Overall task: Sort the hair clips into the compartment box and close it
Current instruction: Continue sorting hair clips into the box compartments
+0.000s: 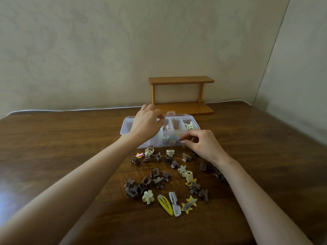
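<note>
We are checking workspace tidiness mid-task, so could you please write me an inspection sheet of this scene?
Surface: dark wooden table, glossy, no spills seen.
Job's things: clear compartment box open, some compartments already holding clips; many loose hair clips on the table in front of it, mostly brown, including a yellow snap clip and a yellow star clip.
Clutter: small wooden shelf behind the box, against the wall.
Grippers: left hand over the box, fingers pinched together; right hand at the box's front edge, fingers pinching something small, unclear what.
Cables: white cable along the table's far edge.
Surroundings: pale patterned wall.
</note>
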Action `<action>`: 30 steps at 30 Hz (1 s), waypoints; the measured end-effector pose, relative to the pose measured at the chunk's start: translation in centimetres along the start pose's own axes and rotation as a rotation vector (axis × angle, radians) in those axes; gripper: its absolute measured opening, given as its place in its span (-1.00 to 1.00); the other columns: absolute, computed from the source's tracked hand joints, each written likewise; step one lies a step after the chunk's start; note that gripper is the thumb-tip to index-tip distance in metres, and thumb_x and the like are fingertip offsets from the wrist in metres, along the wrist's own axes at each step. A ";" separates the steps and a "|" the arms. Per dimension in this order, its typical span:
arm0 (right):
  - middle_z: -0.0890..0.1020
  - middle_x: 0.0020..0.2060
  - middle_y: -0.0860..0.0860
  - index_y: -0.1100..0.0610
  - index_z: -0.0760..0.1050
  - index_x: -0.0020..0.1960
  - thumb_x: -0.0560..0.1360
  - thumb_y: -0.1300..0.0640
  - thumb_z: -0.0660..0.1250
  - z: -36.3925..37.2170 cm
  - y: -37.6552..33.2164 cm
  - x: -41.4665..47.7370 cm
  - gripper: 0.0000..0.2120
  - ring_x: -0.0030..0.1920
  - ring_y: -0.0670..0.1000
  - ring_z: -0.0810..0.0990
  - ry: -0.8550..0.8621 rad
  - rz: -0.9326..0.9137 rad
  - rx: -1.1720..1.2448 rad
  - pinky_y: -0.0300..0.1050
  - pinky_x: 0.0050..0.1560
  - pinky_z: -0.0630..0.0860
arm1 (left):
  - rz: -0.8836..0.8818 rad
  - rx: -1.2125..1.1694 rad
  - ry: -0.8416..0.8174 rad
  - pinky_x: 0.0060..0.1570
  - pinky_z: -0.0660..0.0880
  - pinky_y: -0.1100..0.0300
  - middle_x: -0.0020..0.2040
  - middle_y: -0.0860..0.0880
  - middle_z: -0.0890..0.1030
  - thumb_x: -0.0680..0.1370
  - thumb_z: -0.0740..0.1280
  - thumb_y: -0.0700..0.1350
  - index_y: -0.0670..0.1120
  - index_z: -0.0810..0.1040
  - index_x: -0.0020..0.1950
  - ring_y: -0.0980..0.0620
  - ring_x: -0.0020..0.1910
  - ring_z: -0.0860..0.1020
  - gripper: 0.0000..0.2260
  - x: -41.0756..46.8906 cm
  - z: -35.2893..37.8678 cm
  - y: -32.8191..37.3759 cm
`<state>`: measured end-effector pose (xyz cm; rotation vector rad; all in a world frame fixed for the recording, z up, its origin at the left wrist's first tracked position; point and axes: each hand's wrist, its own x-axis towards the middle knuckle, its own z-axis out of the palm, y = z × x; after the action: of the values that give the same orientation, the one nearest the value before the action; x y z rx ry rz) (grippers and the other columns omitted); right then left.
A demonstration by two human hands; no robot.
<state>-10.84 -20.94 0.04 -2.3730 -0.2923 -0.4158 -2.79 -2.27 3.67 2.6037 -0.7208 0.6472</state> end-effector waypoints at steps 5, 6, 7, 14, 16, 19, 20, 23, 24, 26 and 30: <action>0.66 -0.12 -0.07 0.02 0.65 -0.07 0.43 0.08 0.44 0.0 -0.5 0.0 -0.91 -0.09 -0.09 0.59 -0.165 -0.029 0.003 -0.04 -0.02 0.56 | 0.074 -0.162 -0.067 -0.07 0.35 0.22 -0.01 0.05 0.45 0.53 0.31 -0.06 -0.04 0.57 0.00 0.10 0.00 0.35 -0.89 -4.4 -0.7 0.2; 0.66 -0.13 -0.08 0.02 0.65 -0.08 0.43 0.07 0.44 0.0 -0.6 0.0 -0.91 -0.09 -0.08 0.60 -0.170 -0.031 0.001 -0.02 -0.01 0.56 | 0.088 -0.189 -0.098 -0.07 0.35 0.24 -0.02 0.07 0.42 0.52 0.32 -0.06 -0.02 0.56 -0.01 0.12 -0.01 0.36 -0.90 -5.1 -0.8 0.2; 0.66 -0.13 -0.08 0.03 0.65 -0.08 0.43 0.07 0.43 0.0 -0.5 0.0 -0.91 -0.09 -0.09 0.59 -0.173 -0.032 -0.007 -0.01 -0.01 0.56 | 0.103 -0.210 -0.120 -0.07 0.36 0.26 -0.03 0.09 0.42 0.51 0.33 -0.05 -0.01 0.56 -0.02 0.13 -0.02 0.37 -0.91 -5.7 -0.9 0.3; 0.65 -0.15 -0.13 0.00 0.63 -0.08 0.48 0.05 0.37 0.2 0.4 0.1 -0.92 -0.11 -0.10 0.59 -0.050 0.033 -0.059 -0.04 0.01 0.56 | 0.321 -0.363 -0.257 -0.09 0.37 0.38 -0.11 0.19 0.42 0.46 0.39 -0.05 -0.02 0.55 -0.07 0.25 -0.07 0.37 -0.90 -8.4 -0.9 2.8; 0.65 -0.17 -0.15 -0.01 0.64 -0.10 0.47 0.05 0.38 0.2 0.6 0.2 -0.93 -0.13 -0.11 0.59 -0.021 0.041 -0.070 -0.06 -0.02 0.56 | 0.406 -0.326 -0.323 -0.04 0.33 0.38 -0.04 0.15 0.43 0.45 0.39 0.01 0.02 0.55 0.04 0.24 -0.02 0.34 -0.81 -8.6 -0.6 3.7; 0.65 -0.16 -0.14 0.00 0.64 -0.09 0.48 0.06 0.37 0.1 0.6 0.2 -0.92 -0.12 -0.11 0.59 -0.011 0.045 -0.070 -0.09 -0.04 0.56 | 0.451 -0.198 -0.370 0.02 0.33 0.27 0.06 0.08 0.42 0.47 0.35 0.09 0.09 0.53 0.14 0.13 0.04 0.33 -0.73 -8.7 0.2 4.3; 0.65 -0.15 -0.14 0.01 0.64 -0.08 0.48 0.06 0.37 0.2 0.6 0.2 -0.92 -0.11 -0.11 0.59 -0.013 0.044 -0.072 -0.10 -0.04 0.55 | 0.453 -0.183 -0.375 0.03 0.34 0.24 0.06 0.07 0.42 0.47 0.35 0.09 0.09 0.54 0.13 0.11 0.05 0.33 -0.74 -8.7 0.5 4.3; 0.66 -0.12 -0.10 0.01 0.64 -0.06 0.49 0.05 0.37 0.2 0.5 0.1 -0.91 -0.11 -0.10 0.58 -0.017 0.043 -0.082 -0.12 -0.05 0.55 | 0.430 -0.153 -0.349 0.04 0.36 0.21 0.07 0.04 0.44 0.46 0.37 0.06 0.04 0.56 0.05 0.11 0.05 0.34 -0.80 -8.5 0.9 3.8; 0.66 -0.13 -0.10 0.02 0.64 -0.06 0.49 0.05 0.37 0.2 0.5 0.2 -0.90 -0.12 -0.10 0.58 -0.014 0.043 -0.081 -0.11 -0.05 0.55 | 0.410 -0.127 -0.320 0.04 0.37 0.20 0.07 0.04 0.44 0.46 0.37 0.05 0.03 0.55 0.04 0.10 0.06 0.34 -0.80 -8.4 1.0 3.6; 0.65 -0.14 -0.11 0.03 0.64 -0.05 0.49 0.06 0.37 0.2 0.5 0.2 -0.90 -0.12 -0.11 0.58 -0.006 0.041 -0.080 -0.10 -0.05 0.55 | 0.361 -0.080 -0.246 0.04 0.39 0.16 0.06 0.03 0.42 0.47 0.37 0.00 0.02 0.53 0.09 0.09 0.05 0.33 -0.78 -8.4 1.2 3.3; 0.65 -0.14 -0.09 0.03 0.63 -0.05 0.49 0.07 0.36 0.1 0.4 0.2 -0.90 -0.12 -0.10 0.59 -0.009 0.036 -0.071 -0.07 -0.03 0.57 | 0.444 -0.133 -0.212 0.02 0.35 0.20 0.04 0.04 0.41 0.44 0.37 -0.07 0.05 0.51 0.12 0.10 0.03 0.32 -0.75 -8.5 0.8 3.9</action>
<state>-10.54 -21.19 -0.22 -2.4466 -0.2420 -0.4052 -11.16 -2.51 -0.53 2.4252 -1.3823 0.4228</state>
